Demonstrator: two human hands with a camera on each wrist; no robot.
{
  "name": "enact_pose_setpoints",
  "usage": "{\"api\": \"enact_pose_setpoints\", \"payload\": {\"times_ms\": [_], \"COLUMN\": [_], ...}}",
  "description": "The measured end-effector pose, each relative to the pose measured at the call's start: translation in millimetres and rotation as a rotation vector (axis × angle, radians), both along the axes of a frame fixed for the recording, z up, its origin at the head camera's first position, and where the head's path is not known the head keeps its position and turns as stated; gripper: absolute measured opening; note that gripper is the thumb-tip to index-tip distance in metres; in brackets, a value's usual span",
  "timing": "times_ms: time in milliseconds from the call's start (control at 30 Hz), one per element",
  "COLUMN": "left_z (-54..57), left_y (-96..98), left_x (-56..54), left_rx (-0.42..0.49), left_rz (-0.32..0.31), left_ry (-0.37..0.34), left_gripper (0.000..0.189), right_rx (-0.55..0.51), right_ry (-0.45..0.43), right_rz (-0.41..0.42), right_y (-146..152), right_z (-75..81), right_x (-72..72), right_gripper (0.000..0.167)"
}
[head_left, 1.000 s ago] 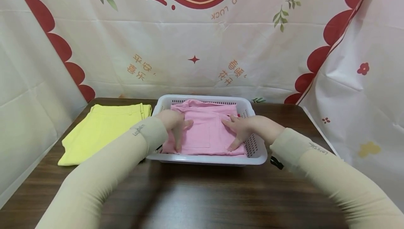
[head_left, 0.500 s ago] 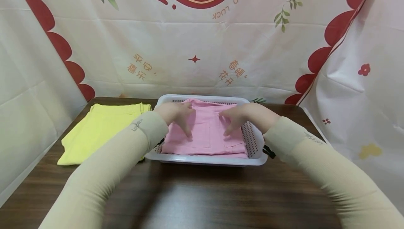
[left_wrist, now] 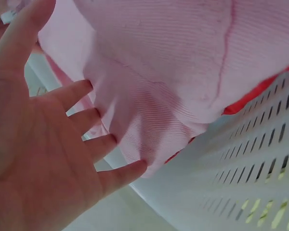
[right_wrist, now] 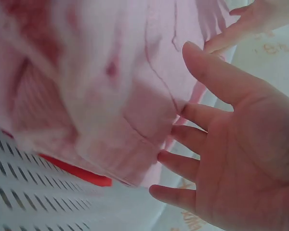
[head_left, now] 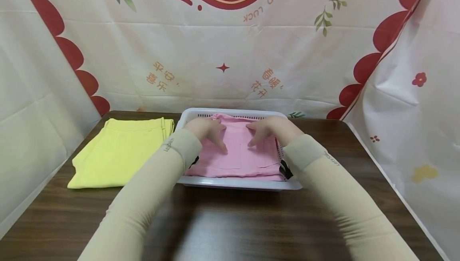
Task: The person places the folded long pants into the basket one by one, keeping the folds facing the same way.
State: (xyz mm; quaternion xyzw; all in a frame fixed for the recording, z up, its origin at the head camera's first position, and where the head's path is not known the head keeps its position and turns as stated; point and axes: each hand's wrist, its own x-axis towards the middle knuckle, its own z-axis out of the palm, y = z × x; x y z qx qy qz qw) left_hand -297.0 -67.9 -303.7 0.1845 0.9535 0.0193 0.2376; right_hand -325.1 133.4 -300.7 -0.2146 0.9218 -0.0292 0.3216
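Note:
Folded pink pants [head_left: 238, 159], with stitched pocket seams, lie in a white plastic basket [head_left: 233, 181]. My left hand [head_left: 209, 129] is over their left part, thumb and fingers spread. Opposite it, my right hand [head_left: 268, 128] is over the right part in the same way. In the left wrist view, the straight fingertips [left_wrist: 135, 168] are right at the edge of the pink cloth. The right wrist view has the other hand's fingertips [right_wrist: 164, 156] along the cloth edge too. Something red [left_wrist: 253, 97] shows under the pants by the slotted basket wall.
Folded yellow pants [head_left: 120, 149] lie on the dark wooden table [head_left: 230, 225] left of the basket. A printed white cloth [head_left: 230, 45] hangs behind the table and along both sides.
Both hands have lifted off the front of the pink pants and moved back and inward, closer together over them. The pants and basket stay about where they were.

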Motion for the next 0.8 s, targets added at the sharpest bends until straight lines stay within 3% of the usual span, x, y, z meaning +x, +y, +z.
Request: {"api": "enact_pose_setpoints", "payload": {"times_ms": [133,267,367,500,667,800], "left_z": [-3.0,-2.8,-0.5,2.3,3.9,1.3], "left_y": [-1.7,-1.2,2.0,6.1,7.8,8.1], "left_x": [-7.6,-8.1,-5.1,-3.8,-5.7,-6.2], "left_rx": [0.06,0.086,0.101,0.079,0.081,0.062], "left_rz": [0.003,0.074,0.144,0.184,0.235,0.201], "left_ry": [-0.028,-0.046,-0.065,-0.081,-0.131,-0.114], "left_gripper": [0.093,0.091,0.09,0.089,0.091,0.093], "right_rx": [-0.032,-0.057,-0.063,-0.08,-0.1,-0.112], "right_ry": [-0.005,0.017,0.03,0.05,0.073,0.056], "right_rz": [-0.033,-0.056,-0.151,-0.267,-0.269,-0.281], "right_y": [2.3,2.8,2.2,-0.7,-1.4,0.9], "right_z": [-0.9,-1.2,-0.9,-1.9,-7.8,-11.5], "right_x": [3.1,7.0,11.6,16.2,13.9,12.3], "right_gripper": [0.091,0.097,0.1,0.101,0.098,0.098]}}
